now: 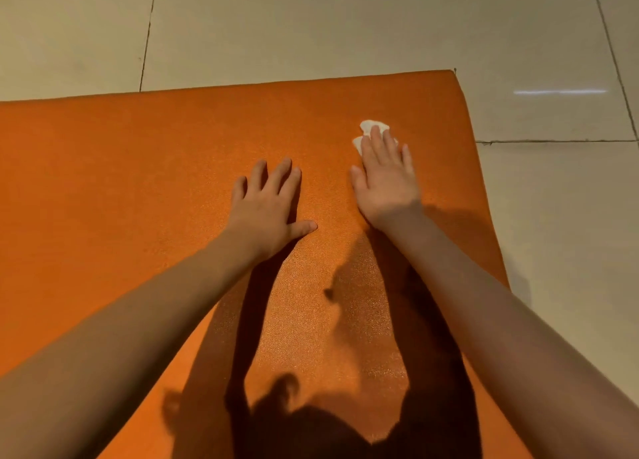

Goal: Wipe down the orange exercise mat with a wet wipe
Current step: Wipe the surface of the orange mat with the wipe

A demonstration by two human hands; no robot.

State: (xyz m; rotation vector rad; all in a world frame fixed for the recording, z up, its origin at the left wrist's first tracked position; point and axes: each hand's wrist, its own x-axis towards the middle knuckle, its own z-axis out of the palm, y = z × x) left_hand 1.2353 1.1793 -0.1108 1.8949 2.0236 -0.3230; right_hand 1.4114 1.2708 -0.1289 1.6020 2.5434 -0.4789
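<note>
Currently wet wipe [372,126] lies on orange mat [138,164] near far right corner, under fingertips of our right hand [385,178], fingers straight, pressing flat. Left hand [266,202] spread flat on mat beside it, bracing. Most mat lies left and toward us; we judge strokes go there. Floor [311,26] around.

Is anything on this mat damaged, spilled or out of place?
Nothing stands out. The orange mat lies flat on the tiled floor; the right hand presses the bunched wet wipe near its far right corner.
</note>
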